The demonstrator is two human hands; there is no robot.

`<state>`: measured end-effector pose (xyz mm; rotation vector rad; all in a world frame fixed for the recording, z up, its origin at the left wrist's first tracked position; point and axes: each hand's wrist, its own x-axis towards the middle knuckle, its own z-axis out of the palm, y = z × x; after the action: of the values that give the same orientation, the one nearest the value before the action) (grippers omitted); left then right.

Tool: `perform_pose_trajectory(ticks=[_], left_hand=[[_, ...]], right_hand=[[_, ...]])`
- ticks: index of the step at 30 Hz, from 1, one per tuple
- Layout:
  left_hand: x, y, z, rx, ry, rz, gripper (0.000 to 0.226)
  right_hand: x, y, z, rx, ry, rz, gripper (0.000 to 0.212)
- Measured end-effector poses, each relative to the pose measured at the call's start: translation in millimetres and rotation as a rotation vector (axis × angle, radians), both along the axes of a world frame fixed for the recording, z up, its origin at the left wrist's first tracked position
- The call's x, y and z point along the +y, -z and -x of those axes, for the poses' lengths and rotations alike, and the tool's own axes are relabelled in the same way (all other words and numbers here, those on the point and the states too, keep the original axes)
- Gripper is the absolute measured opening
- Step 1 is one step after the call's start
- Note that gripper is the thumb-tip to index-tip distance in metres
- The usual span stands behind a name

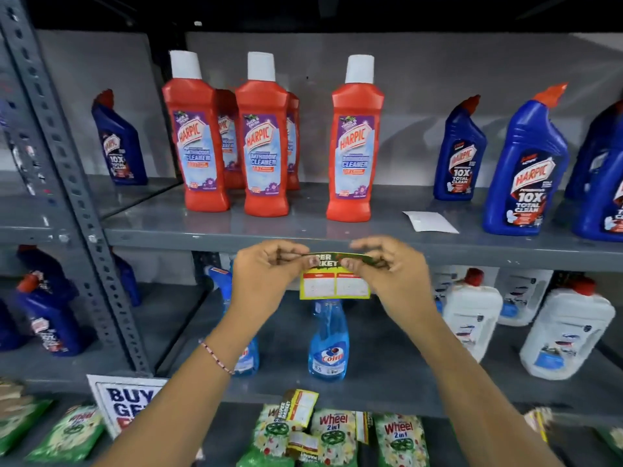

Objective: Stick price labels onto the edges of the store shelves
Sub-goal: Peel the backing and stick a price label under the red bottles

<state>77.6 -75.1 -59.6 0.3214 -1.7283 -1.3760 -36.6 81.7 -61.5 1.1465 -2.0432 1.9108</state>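
Our left hand (266, 267) and right hand (387, 264) pinch the top corners of a glossy rectangular price label (333, 281), fingers curled closed on it. It hangs against the grey metal shelf edge (202, 241). Behind stand smooth red plastic bottles (354, 139).

Grey metal shelving unit (215, 227), glossy painted decks reflecting overhead light. Slotted angle-iron upright (64, 170) at left, perforated along its length, bolted at the deck joint. Grey back panel (421, 106) behind the upper deck, faint shadows across it. Space above the top of the unit dark, near black; no light fixture clearly visible. A second shelf bay continues past the upright at left. Floor and windows not visible.
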Motion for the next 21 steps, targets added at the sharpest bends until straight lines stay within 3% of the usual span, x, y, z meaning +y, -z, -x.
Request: perform_pose_trajectory(ticks=[4,8,21], left_hand=[[-41.7,-1.7,-26.1,-0.019,-0.101,-0.009,0.019],[-72.2,-4.2,-38.9,-0.04,-0.14,0.021,0.019],[-89.7,0.8,-36.6,-0.016,-0.18,0.021,0.021]], right_hand=[[-51.9,6.5,-27.3,0.037,0.008,-0.042,0.024],[-87.7,8.2,-42.3,0.046,0.082,-0.035,0.004],[-109.4,12.2,-55.6,0.059,0.36,-0.084,0.024]])
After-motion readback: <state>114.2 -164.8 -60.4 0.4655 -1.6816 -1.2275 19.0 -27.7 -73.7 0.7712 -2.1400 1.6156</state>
